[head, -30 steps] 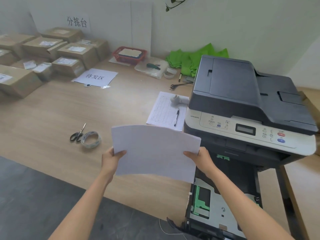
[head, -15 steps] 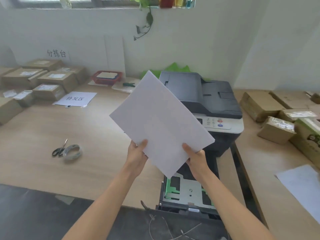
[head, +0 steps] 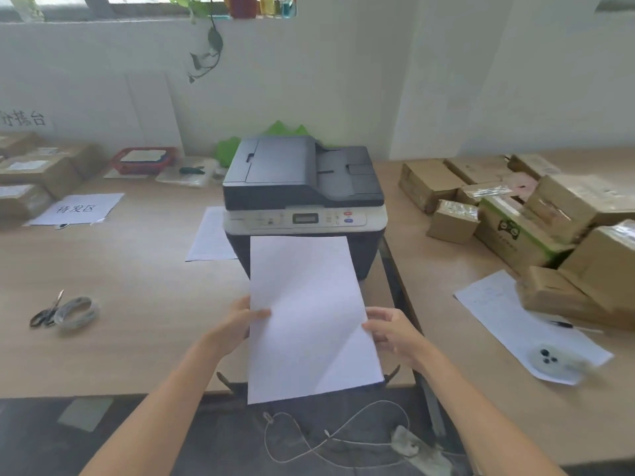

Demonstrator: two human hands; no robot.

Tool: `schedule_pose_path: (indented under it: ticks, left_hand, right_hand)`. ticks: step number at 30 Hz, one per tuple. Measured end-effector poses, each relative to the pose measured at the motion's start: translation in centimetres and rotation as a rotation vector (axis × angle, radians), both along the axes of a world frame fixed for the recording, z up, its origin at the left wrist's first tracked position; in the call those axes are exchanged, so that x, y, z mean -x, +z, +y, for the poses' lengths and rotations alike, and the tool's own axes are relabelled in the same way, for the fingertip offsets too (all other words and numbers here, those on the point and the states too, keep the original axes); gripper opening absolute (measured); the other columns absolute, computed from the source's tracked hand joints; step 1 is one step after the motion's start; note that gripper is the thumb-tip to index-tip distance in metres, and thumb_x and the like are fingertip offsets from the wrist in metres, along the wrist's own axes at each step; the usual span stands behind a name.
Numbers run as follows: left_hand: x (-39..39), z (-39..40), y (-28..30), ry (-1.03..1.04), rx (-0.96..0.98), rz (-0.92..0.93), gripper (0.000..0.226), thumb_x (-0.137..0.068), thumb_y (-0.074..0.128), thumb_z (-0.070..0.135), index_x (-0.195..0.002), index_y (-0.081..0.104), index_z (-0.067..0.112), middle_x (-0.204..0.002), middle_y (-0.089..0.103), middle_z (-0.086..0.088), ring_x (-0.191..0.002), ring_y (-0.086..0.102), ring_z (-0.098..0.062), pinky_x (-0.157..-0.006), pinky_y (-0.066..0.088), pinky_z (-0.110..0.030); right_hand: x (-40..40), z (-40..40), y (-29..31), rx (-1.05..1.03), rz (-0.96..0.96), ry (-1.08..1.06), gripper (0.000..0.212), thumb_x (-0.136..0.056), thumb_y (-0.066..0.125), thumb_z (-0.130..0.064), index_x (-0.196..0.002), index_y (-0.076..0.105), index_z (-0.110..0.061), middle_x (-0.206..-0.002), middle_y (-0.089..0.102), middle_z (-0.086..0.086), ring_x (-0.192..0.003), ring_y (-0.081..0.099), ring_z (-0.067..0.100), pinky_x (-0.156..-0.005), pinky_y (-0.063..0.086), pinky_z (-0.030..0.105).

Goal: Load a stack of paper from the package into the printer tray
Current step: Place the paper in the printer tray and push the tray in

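A: White paper stack (head: 309, 314), portrait, long edge pointing at the printer (head: 302, 207). Who's got it?

B: Me. Left hand (head: 237, 321) is pinched on the left edge, thumb on top. Right hand (head: 391, 329) sits at the right edge with fingers spread; touching it, but I can't tell if it really grips.

A: Where's the stack relative to the tray?

B: Held in the air in front of the printer, covering its lower front. The tray is hidden under the sheets, so I can't see it.

A: Risks?

B: Loose right side, I'd guess: sheets could fan out or slide off toward the floor. I'm also feeding blind, so the front edge may catch the tray rim or guides and buckle. If the stack isn't squared, it goes in skewed and jams later.

A: Anything else nearby?

B: Cord (head: 326, 438) on the floor below, clear of my hands. Scissors (head: 46, 312) and tape roll (head: 77, 312) lie well apart on the worktop (head: 137, 286).
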State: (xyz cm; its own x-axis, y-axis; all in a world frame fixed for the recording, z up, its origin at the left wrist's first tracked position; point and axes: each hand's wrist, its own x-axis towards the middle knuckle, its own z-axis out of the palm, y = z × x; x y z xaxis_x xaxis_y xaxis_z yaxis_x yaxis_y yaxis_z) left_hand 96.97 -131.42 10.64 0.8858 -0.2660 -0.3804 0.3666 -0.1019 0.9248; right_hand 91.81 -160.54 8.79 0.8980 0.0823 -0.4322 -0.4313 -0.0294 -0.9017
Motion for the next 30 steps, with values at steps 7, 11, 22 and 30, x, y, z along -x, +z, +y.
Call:
schedule_pose_path:
  ticks: [7,11,22,30]
  left_hand:
    - [0.9,-2.0,-2.8,0.035,-0.021,0.12,0.02,-0.087,0.057,0.006,-0.104,0.057,0.016,-0.099,0.069,-0.002,-0.083,0.069,-0.021,-0.069,0.056,-0.034]
    - [1.2,-2.3,-4.5,0.062,-0.045,0.179,0.021,-0.091,0.051,0.007,-0.107,0.055,0.019,-0.107,0.067,-0.004,-0.095,0.066,-0.029,-0.076,0.056,-0.043]
    - [0.0,-1.6,-7.1,0.154,-0.079,0.265,0.034,-0.091,0.036,0.001,-0.114,0.06,0.007,-0.102,0.067,-0.017,-0.067,0.063,-0.023,-0.056,0.053,-0.027]
    - [-2.6,-1.7,-9.1,0.224,-0.146,0.276,0.039,-0.088,0.045,-0.006,-0.125,0.054,0.001,-0.114,0.066,-0.019,-0.097,0.064,-0.036,-0.082,0.055,-0.041]
  right_hand:
    - [1.5,-0.4,-2.0,0.073,0.132,-0.084,0.024,-0.084,0.063,-0.007,-0.107,0.064,-0.011,-0.103,0.073,0.007,-0.091,0.07,0.025,-0.066,0.056,0.029]
    - [1.2,-0.3,-3.2,0.12,0.201,-0.089,0.02,-0.088,0.055,-0.004,-0.103,0.068,-0.004,-0.105,0.072,0.008,-0.088,0.069,0.022,-0.052,0.051,0.019]
    - [-0.8,-0.1,-5.3,0.13,0.252,-0.139,0.029,-0.088,0.059,-0.006,-0.116,0.06,-0.013,-0.108,0.068,0.003,-0.095,0.065,0.023,-0.064,0.054,0.028]
    - [-3.8,0.1,-7.1,0.179,0.296,-0.13,0.038,-0.089,0.056,-0.005,-0.126,0.054,-0.01,-0.114,0.065,0.006,-0.098,0.063,0.023,-0.079,0.055,0.032]
